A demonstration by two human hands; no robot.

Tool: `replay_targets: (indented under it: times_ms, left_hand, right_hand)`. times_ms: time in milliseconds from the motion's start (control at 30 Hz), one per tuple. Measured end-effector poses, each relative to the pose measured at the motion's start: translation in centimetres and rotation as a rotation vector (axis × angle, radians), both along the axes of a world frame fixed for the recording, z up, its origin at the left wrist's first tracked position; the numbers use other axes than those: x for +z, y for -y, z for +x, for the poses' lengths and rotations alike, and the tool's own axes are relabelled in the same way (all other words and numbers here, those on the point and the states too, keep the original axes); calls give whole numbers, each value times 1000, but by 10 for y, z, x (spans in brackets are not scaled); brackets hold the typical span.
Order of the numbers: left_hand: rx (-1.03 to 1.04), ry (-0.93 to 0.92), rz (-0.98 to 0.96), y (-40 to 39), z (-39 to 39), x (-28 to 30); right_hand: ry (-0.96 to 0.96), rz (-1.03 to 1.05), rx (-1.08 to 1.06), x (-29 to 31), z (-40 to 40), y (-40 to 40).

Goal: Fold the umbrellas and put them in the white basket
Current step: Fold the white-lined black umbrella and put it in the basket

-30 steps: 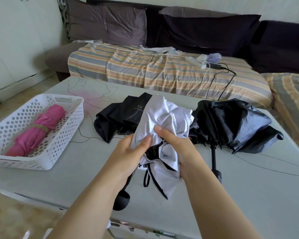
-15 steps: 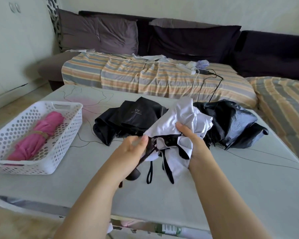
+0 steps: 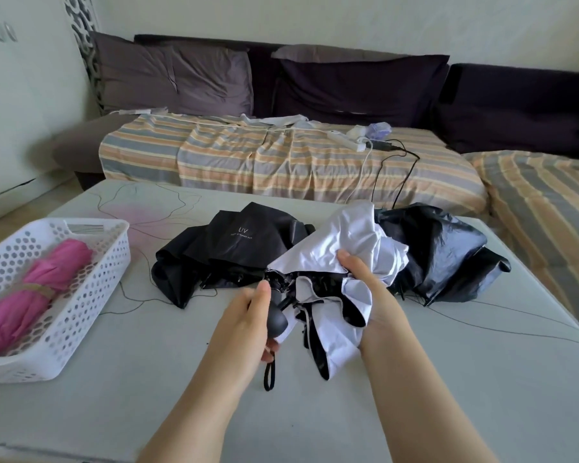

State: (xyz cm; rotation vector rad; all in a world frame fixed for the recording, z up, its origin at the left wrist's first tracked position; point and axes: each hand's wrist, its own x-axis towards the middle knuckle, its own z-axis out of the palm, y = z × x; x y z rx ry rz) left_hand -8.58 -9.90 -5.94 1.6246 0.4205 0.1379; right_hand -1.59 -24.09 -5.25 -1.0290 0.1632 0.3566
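Observation:
A white umbrella (image 3: 341, 242) with black lining is held above the middle of the table, its cloth loose and crumpled. My right hand (image 3: 368, 295) grips the bunched white cloth. My left hand (image 3: 244, 319) holds the umbrella's black handle (image 3: 276, 320), whose wrist strap hangs down. A black umbrella marked "UV" (image 3: 234, 248) lies collapsed on the table behind my left hand. Another black, shiny umbrella (image 3: 438, 248) lies crumpled at the right. The white perforated basket (image 3: 91, 282) stands at the left with a folded pink umbrella (image 3: 37, 295) inside.
The pale table (image 3: 415, 396) carries everything. Behind it is a dark sofa with a striped cover (image 3: 281, 158), cushions, a power strip and cables (image 3: 381, 152). A white cupboard stands at the far left.
My left hand slid from the white cloth down to the black handle. The umbrella turned more level and shifted right and away, while my right hand kept hold of the cloth.

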Motion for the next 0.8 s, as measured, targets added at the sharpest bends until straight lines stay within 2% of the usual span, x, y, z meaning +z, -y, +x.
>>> replay_targets:
  times_ms: [133,367,533,600,633,667,733,800]
  left_hand:
    - [-15,112,-39,-3,4,7]
    - [-140,-12,-100,-15,9,4]
    - [109,-48,-131,-17,14,-11]
    - [201,-43,-134,-15,15,-15]
    - [231,-34,-116,-14,16,-17]
    - [251,-26,-89,-13,17,-18]
    - [250,-13,-42,-12,17,-20]
    - [215,-15,-34,-11,16,-20]
  right_hand:
    - [6,-2,96,3,3,-6]
    - [-111,-132,236,-1,17,-17]
    - [-117,-135,200,0,12,-20]
    - [-9,-415,51,10,5,-19]
    - [114,-563,-44,15,-2,-18]
    - [318,-679,-95,21,-11,-16]
    - [685,-846,37,26,-27,-19]
    - [805,-1035,268,17,-30,-24]
